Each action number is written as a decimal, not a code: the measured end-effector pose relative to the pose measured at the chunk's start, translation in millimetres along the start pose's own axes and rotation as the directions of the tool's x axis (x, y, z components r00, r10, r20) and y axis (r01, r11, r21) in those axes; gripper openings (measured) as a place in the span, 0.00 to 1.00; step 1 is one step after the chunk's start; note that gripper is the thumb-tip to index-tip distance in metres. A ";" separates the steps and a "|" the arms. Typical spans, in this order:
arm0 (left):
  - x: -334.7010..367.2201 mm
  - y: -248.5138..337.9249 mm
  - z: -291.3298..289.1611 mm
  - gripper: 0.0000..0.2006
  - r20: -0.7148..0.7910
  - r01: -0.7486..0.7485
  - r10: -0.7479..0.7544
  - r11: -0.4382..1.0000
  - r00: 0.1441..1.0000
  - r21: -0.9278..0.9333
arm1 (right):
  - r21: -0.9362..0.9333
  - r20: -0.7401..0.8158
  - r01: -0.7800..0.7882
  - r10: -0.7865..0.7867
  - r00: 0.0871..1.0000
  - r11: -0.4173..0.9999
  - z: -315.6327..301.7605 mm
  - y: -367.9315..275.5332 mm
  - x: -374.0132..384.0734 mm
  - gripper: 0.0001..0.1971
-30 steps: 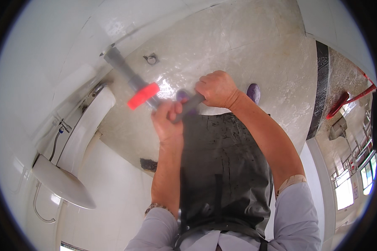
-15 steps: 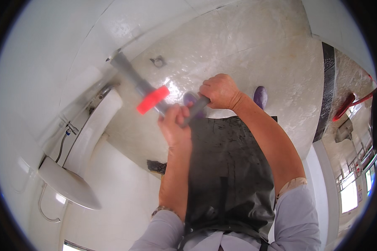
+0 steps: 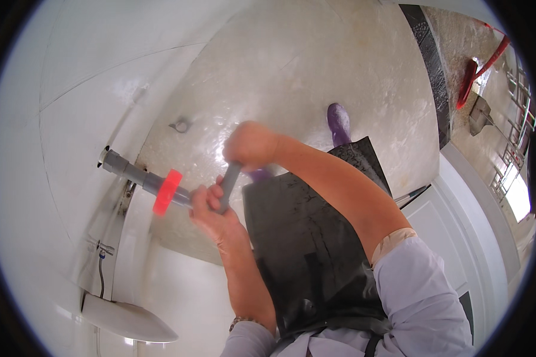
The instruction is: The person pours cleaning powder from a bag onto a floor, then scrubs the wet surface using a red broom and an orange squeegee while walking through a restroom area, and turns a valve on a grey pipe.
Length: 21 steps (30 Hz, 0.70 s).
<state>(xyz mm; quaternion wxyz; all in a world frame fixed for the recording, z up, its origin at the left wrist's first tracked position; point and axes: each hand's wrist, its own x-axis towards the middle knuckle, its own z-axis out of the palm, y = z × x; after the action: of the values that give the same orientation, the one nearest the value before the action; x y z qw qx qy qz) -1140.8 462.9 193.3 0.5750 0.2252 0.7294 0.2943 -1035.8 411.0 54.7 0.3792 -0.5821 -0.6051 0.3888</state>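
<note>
From the wall on the left juts a grey plastic pipe (image 3: 138, 174) with a thick bright red crosspiece (image 3: 167, 193) across it. Its near end reaches my left hand (image 3: 213, 217), whose fingers are closed around the joint with a second, short grey pipe (image 3: 228, 189). My right hand (image 3: 251, 146) grips the upper end of that short pipe in a fist, blurred by motion. Whether the two grey lengths are one elbowed piece, my fingers hide. Below the hands hangs a black apron (image 3: 315, 238) over my front.
A white washbasin (image 3: 128, 321) and a small metal tap valve with hose (image 3: 104, 250) are by the left wall. A floor drain piece (image 3: 180, 125) lies on the wet floor (image 3: 268, 71). On the right are a dark threshold (image 3: 429, 65), a white door (image 3: 443, 226) and a red broom (image 3: 467, 83).
My view has turned, and the wall pipe now shows lower and further left. Both hands have moved left, the right one swinging the short pipe more upright.
</note>
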 end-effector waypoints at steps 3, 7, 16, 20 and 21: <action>-0.4 -0.4 1.4 0.12 -0.021 0.007 -0.007 1.000 1.000 -0.009 | -0.017 -0.006 -0.012 0.012 1.000 1.000 6.2 2.2 0.3 0.08; 0.0 -1.8 0.4 0.12 -0.029 -0.006 0.005 1.000 1.000 -0.006 | 0.015 -0.040 -0.004 0.005 0.999 1.000 7.7 2.5 1.3 0.07; 14.1 -2.7 -29.8 0.11 0.318 -0.030 0.021 0.999 0.948 0.022 | -0.034 -0.119 0.057 -0.061 0.991 0.998 -29.1 -7.8 -14.3 0.12; 14.0 6.4 -53.4 0.37 0.534 0.044 -0.075 0.997 0.842 0.071 | 0.028 -0.355 -0.283 0.274 0.894 0.959 -54.6 2.7 -48.4 0.19; 10.9 8.6 -59.0 0.37 0.482 0.084 -0.092 0.996 0.871 0.040 | 0.277 -0.320 -0.378 0.456 0.831 0.883 -56.0 7.1 -53.2 0.17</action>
<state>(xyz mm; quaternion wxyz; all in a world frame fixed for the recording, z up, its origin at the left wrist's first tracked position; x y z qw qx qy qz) -1200.8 466.4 201.4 0.7498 0.2632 0.5747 0.1958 -980.0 359.5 70.9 0.4503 -0.7224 -0.3362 0.4028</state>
